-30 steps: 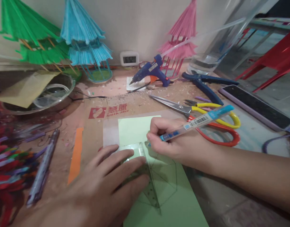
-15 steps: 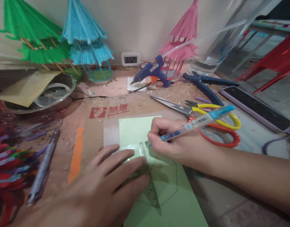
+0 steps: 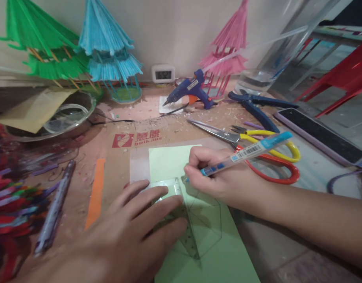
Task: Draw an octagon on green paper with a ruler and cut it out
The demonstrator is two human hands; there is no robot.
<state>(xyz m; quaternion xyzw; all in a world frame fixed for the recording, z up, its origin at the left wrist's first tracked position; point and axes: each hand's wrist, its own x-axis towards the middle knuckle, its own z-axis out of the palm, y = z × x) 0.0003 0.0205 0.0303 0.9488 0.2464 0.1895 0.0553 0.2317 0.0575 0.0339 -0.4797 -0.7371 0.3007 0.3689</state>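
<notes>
Under left hand (image 3: 124,232), ruler (image 3: 181,220), pen (image 3: 246,153) alongside

ruler (image 3: 181,220) lying on paper (image 3: 169,157) | paper sitting on cardboard (image 3: 119,165) | scissors (image 3: 252,145) lying right of paper | glue gun (image 3: 189,88) resting behind scissors

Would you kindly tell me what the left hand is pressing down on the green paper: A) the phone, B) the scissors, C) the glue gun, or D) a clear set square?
D: the left hand lies flat with its fingers on a clear set square atop the green paper, while the right hand holds a pen at its edge.
</notes>
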